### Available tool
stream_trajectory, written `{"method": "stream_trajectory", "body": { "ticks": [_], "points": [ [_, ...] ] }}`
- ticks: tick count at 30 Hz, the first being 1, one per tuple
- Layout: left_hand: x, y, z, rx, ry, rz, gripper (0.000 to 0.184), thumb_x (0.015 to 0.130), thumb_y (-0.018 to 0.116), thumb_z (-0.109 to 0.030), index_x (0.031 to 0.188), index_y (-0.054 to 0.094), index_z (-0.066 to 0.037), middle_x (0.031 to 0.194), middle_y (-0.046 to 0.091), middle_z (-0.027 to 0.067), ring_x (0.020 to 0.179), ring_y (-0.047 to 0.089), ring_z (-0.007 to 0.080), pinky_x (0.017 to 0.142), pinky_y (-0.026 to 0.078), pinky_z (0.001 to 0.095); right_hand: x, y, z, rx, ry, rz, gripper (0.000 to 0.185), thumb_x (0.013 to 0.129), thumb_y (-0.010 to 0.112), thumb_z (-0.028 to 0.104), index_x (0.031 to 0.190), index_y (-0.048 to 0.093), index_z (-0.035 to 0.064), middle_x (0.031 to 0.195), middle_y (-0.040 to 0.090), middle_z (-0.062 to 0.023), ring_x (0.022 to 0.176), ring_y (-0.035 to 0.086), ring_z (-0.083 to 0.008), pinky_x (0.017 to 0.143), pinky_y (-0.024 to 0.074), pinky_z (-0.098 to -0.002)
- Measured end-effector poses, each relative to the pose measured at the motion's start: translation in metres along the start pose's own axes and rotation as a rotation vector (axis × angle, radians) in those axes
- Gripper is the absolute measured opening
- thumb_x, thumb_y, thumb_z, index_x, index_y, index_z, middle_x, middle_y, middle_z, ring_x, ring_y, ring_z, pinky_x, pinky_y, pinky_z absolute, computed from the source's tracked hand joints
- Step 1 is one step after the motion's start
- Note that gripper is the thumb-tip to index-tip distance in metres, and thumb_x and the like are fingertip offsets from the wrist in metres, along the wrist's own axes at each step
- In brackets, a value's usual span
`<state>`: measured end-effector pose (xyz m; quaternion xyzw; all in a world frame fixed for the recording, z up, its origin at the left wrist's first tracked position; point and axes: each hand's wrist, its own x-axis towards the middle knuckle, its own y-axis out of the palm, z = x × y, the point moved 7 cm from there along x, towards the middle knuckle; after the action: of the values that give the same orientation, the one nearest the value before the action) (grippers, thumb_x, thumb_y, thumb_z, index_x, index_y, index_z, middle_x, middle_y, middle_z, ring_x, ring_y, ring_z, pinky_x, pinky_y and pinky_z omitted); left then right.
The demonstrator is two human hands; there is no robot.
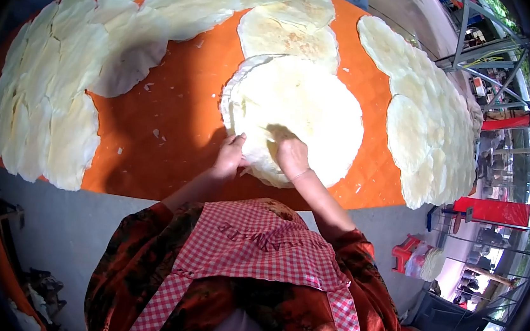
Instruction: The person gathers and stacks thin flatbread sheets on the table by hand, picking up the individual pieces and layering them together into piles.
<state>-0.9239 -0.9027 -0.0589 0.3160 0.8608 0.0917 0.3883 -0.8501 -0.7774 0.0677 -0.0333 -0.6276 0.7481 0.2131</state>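
A stack of thin, round, pale flatbreads lies on the orange tabletop in front of me. At the stack's near left edge, my left hand is closed, its fingers and thumb at the rim of the sheets. My right hand rests over the near part of the stack, its fingers curled down in a pinch on the top flatbread. Its fingertips are partly hidden by the hand and its shadow. Just beyond the stack lies another flatbread with brown spots, partly covered by it.
Overlapping flatbreads spread over the table's left and far side, and more flatbreads lie along the right. Small crumbs dot the orange tabletop. A red stool with a bagged pale stack stands on the floor at right, near metal framing.
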Motion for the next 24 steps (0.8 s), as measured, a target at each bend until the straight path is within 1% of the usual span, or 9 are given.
{"method": "stream_trajectory", "body": {
  "ticks": [4,6,8,13,14,16,18,20,24],
  "points": [
    [-0.009,0.009,-0.001,-0.012,-0.007,0.017,0.036,0.098,0.046,-0.027,0.119,0.047,0.002,0.096,0.06,0.014,0.078,0.064,0.024,0.066,0.058,0.038,-0.007,-0.002,0.019,-0.126,-0.003,0.139,0.031,0.076,0.061,0.012,0.104,0.064,0.0007,0.096,0.066,-0.0145,0.086,0.064,-0.0261,0.06,0.0552,-0.0342],
    [-0.009,0.018,-0.002,-0.04,-0.018,0.068,0.033,0.098,0.046,-0.026,0.118,0.047,0.001,0.093,0.062,0.0138,0.075,0.065,0.0237,0.064,0.058,0.0375,-0.014,-0.002,0.037,-0.037,-0.048,0.137,0.031,0.082,0.063,0.017,0.107,0.063,-0.0018,0.106,0.065,-0.0181,0.093,0.064,-0.0273,0.071,0.0554,-0.0359],
    [-0.008,0.027,0.001,-0.107,-0.057,0.154,0.034,0.099,0.045,-0.027,0.118,0.045,0.001,0.091,0.062,0.0135,0.073,0.065,0.0236,0.06,0.056,0.0364,-0.019,0.006,0.037,0.003,-0.068,-0.027,0.034,0.082,0.064,0.019,0.108,0.062,-0.0022,0.111,0.063,-0.0202,0.097,0.063,-0.0278,0.074,0.0548,-0.0361],
    [-0.031,0.039,-0.017,-0.081,-0.085,0.184,0.051,0.1,0.039,-0.04,0.131,0.042,0.0,0.106,0.06,0.0132,0.105,0.056,0.0202,0.09,0.047,0.0391,-0.014,0.004,0.011,0.221,0.171,0.096,0.049,0.079,0.069,0.023,0.118,0.057,-0.0036,0.107,0.065,-0.0199,0.092,0.065,-0.027,0.079,0.0529,-0.0355],
    [-0.047,0.052,-0.049,0.021,0.108,0.415,0.046,0.099,0.045,-0.035,0.129,0.047,-0.001,0.11,0.059,0.0137,0.103,0.055,0.0171,0.089,0.047,0.0341,0.001,-0.006,-0.018,0.354,0.309,0.156,0.042,0.079,0.069,0.02,0.113,0.06,-0.0037,0.101,0.066,-0.0201,0.085,0.065,-0.0233,0.077,0.0524,-0.0345],
    [-0.034,0.018,-0.068,0.099,0.413,0.061,0.033,0.097,0.05,-0.022,0.123,0.052,-0.002,0.11,0.058,0.0129,0.101,0.055,0.0144,0.087,0.048,0.0312,0.033,-0.068,-0.055,0.372,0.593,0.303,0.022,0.083,0.06,0.009,0.1,0.066,-0.0038,0.085,0.068,-0.0193,0.074,0.061,-0.0153,0.071,0.0508,-0.0335],
    [0.01,-0.042,-0.069,0.215,0.568,-0.216,0.028,0.093,0.055,-0.013,0.118,0.051,-0.002,0.106,0.058,0.0102,0.097,0.056,0.0149,0.085,0.049,0.0311,0.076,-0.148,-0.074,0.184,0.35,0.091,0.022,0.082,0.055,0.005,0.099,0.07,0.005,0.086,0.067,-0.0209,0.074,0.066,-0.0314,0.067,0.0506,-0.039],
    [-0.002,-0.055,-0.077,0.109,0.276,-0.368,0.027,0.09,0.058,-0.013,0.114,0.05,-0.002,0.099,0.057,0.0065,0.087,0.057,0.0161,0.08,0.05,0.0302,0.091,-0.207,-0.039,-0.101,0.125,-0.099,0.031,0.076,0.057,0.003,0.103,0.07,0.0107,0.086,0.066,-0.02,0.077,0.064,-0.0355,0.067,0.0514,-0.0403],
    [0.015,-0.046,-0.065,0.07,0.194,-0.161,0.028,0.088,0.062,-0.013,0.111,0.049,-0.003,0.097,0.057,0.007,0.079,0.056,0.0159,0.074,0.051,0.0293,0.07,-0.147,0.0,-0.207,0.002,-0.036,0.039,0.072,0.056,0.001,0.108,0.067,0.0113,0.083,0.066,-0.016,0.073,0.065,-0.0322,0.067,0.0523,-0.0412]
  ]
}}
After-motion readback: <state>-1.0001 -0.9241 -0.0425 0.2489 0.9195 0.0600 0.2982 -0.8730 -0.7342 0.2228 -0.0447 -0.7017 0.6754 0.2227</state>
